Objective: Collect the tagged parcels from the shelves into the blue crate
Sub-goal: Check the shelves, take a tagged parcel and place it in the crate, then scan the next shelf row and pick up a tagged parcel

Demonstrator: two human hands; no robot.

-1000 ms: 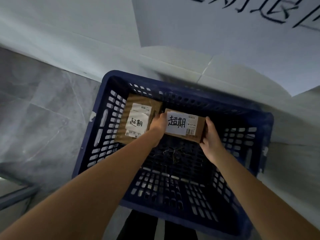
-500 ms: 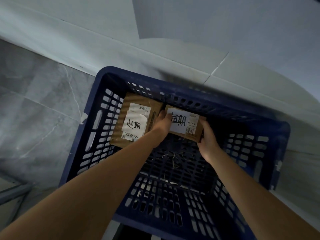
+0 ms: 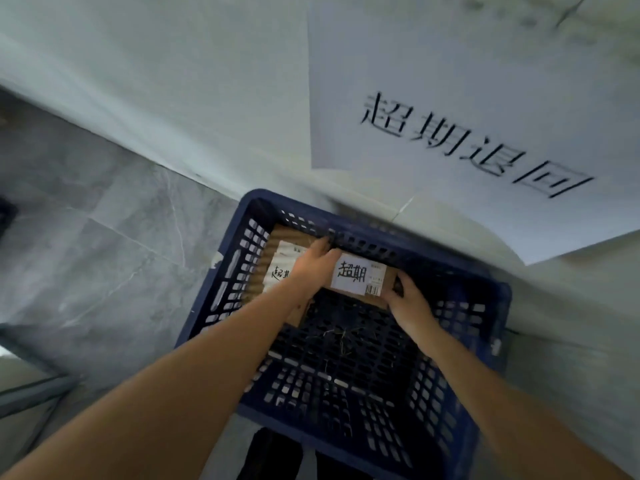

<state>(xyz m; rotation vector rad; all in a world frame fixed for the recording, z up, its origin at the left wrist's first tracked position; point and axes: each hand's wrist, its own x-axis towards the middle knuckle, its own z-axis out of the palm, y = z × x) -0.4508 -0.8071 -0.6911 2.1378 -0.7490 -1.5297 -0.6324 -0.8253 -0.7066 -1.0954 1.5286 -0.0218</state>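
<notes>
A blue slatted crate stands on the floor against a white wall. Inside, at its far side, a small brown tagged parcel with a white handwritten label sits low in the crate. My left hand grips its left end and my right hand grips its right end. A second tagged brown parcel lies at the crate's far left corner, partly hidden under my left hand and wrist.
A large white paper sign with black characters hangs on the wall above the crate. Grey tiled floor spreads to the left. A metal frame edge shows at lower left. Bits of dry straw lie on the crate bottom.
The parcel and both hands have stayed at the crate's far side, the left hand sliding further over the other parcel. My head has tilted up, bringing the wall sign into view.
</notes>
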